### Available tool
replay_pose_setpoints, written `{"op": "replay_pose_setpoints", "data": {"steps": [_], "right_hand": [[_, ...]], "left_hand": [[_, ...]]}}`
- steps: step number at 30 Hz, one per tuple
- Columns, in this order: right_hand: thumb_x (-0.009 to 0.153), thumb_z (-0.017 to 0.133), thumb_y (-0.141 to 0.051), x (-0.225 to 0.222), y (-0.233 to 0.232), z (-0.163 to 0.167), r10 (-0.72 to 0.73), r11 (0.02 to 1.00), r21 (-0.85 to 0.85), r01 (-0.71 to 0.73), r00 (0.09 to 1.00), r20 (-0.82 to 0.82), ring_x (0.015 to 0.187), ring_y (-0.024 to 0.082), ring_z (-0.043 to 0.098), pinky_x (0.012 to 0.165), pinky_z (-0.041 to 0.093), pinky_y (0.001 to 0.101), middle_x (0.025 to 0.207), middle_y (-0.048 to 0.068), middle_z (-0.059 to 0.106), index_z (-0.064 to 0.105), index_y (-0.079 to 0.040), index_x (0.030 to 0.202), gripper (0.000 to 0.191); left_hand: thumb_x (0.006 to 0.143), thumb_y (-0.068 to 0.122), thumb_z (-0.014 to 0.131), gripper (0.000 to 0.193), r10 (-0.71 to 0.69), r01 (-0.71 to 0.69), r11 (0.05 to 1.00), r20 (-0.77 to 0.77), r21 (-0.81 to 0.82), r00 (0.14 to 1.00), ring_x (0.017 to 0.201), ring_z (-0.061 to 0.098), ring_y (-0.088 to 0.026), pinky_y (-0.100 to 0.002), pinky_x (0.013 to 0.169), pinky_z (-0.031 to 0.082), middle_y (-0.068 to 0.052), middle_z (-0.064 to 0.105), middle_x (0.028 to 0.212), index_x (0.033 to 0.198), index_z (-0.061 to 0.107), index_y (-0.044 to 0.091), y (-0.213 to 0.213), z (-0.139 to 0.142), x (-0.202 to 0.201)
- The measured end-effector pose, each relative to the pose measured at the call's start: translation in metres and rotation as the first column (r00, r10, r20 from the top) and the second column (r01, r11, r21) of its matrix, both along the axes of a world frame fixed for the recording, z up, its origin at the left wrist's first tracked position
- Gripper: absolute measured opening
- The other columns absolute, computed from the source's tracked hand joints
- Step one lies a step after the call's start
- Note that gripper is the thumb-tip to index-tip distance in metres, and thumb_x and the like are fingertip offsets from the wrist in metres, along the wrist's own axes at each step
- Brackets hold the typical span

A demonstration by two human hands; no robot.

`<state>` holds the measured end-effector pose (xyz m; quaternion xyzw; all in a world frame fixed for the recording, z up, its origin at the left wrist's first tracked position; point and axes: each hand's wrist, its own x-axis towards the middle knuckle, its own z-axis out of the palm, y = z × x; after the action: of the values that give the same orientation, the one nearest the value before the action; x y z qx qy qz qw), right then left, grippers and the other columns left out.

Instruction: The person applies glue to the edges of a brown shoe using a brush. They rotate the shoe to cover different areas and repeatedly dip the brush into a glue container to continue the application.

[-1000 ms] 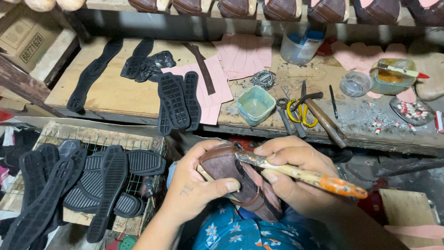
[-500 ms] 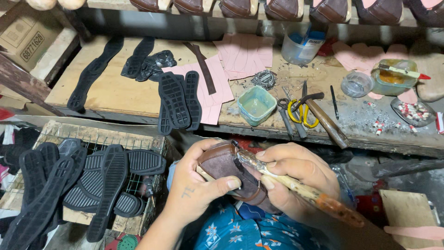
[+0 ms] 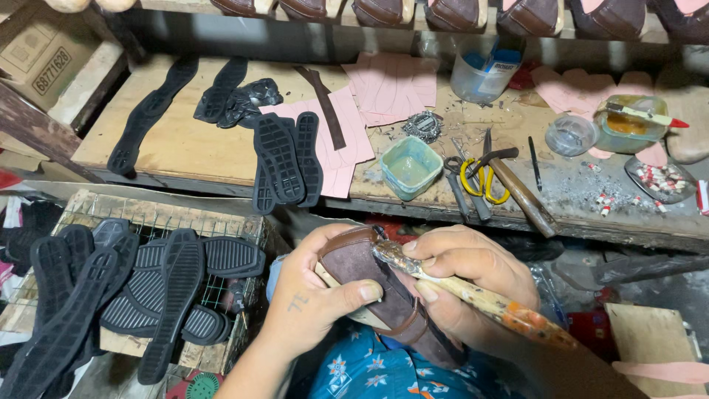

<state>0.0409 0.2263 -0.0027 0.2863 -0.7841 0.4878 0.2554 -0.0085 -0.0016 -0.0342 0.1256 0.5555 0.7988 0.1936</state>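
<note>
Low in the middle of the frame, the left hand (image 3: 314, 299) wraps around a brown shoe top (image 3: 377, 295), with the thumb pressed on its side. The right hand (image 3: 461, 284) is just beside it, fingers closed tight on a brush (image 3: 480, 295) with a long, stained handle. The brush tip touches the upper edge of the shoe top. Black rubber soles (image 3: 284, 159) lie on the desk (image 3: 185, 144) above. More soles are piled on a wire rack (image 3: 214, 222) at the lower left. A small green cup (image 3: 410, 166) and yellow scissors (image 3: 480, 177) sit on the desk near the middle.
</note>
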Motion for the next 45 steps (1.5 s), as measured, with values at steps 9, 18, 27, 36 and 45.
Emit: {"op": "replay_pose_setpoints", "data": {"steps": [9, 18, 27, 36, 45], "right_hand": [[0.092, 0.072, -0.008, -0.001, 0.004, 0.001, 0.085, 0.996, -0.027, -0.085, 0.996, 0.025, 0.111, 0.03, 0.073, 0.1, 0.061, 0.0425, 0.118, 0.016, 0.07, 0.057, -0.006, 0.112, 0.025], [0.09, 0.07, -0.008, -0.002, 0.015, -0.003, 0.167, 0.983, -0.091, -0.163, 0.985, 0.038, 0.113, 0.029, 0.072, 0.102, 0.059, 0.0417, 0.12, 0.018, 0.068, 0.057, -0.005, 0.113, 0.026], [0.087, 0.074, 0.0, 0.001, 0.023, 0.028, -0.037, 0.999, -0.038, 0.036, 0.999, -0.025, 0.1, 0.021, 0.07, 0.087, 0.058, 0.0298, 0.115, 0.015, 0.068, 0.06, -0.003, 0.111, 0.028], [0.089, 0.076, -0.002, 0.019, 0.044, 0.056, -0.262, 0.965, -0.056, 0.256, 0.944, -0.2, 0.101, 0.027, 0.073, 0.087, 0.06, 0.033, 0.114, 0.019, 0.07, 0.064, -0.001, 0.112, 0.026], [0.089, 0.076, -0.001, 0.024, 0.07, 0.049, -0.287, 0.943, 0.058, 0.327, 0.89, -0.355, 0.101, 0.029, 0.073, 0.089, 0.061, 0.0383, 0.113, 0.019, 0.068, 0.061, -0.001, 0.115, 0.03]], "left_hand": [[0.073, 0.019, 0.087, 0.064, -0.018, 0.018, 0.998, -0.007, -0.052, 1.0, 0.101, 0.069, -0.016, -0.033, 0.092, 0.056, -0.01, 0.073, 0.112, 0.128, 0.063, -0.003, -0.002, 0.001, -0.003], [0.074, 0.019, 0.086, 0.063, -0.046, 0.046, 0.999, -0.008, -0.019, 0.999, 0.103, 0.069, -0.017, -0.034, 0.095, 0.055, -0.01, 0.073, 0.113, 0.128, 0.063, -0.004, 0.002, -0.001, -0.007], [0.069, 0.027, 0.092, 0.074, -0.097, 0.089, 0.964, 0.02, 0.25, 0.995, 0.101, 0.069, -0.02, -0.035, 0.093, 0.055, -0.012, 0.072, 0.112, 0.127, 0.059, -0.004, 0.035, 0.026, -0.022], [0.07, 0.037, 0.093, 0.077, -0.244, 0.23, 0.925, 0.008, 0.301, 0.97, 0.098, 0.069, -0.019, -0.034, 0.089, 0.056, -0.011, 0.072, 0.109, 0.126, 0.061, -0.005, 0.082, 0.049, -0.034], [0.073, 0.032, 0.091, 0.069, -0.256, 0.268, 0.935, -0.08, 0.233, 0.963, 0.095, 0.069, -0.017, -0.033, 0.087, 0.057, -0.011, 0.073, 0.107, 0.124, 0.062, -0.005, 0.111, 0.044, -0.035]]}}
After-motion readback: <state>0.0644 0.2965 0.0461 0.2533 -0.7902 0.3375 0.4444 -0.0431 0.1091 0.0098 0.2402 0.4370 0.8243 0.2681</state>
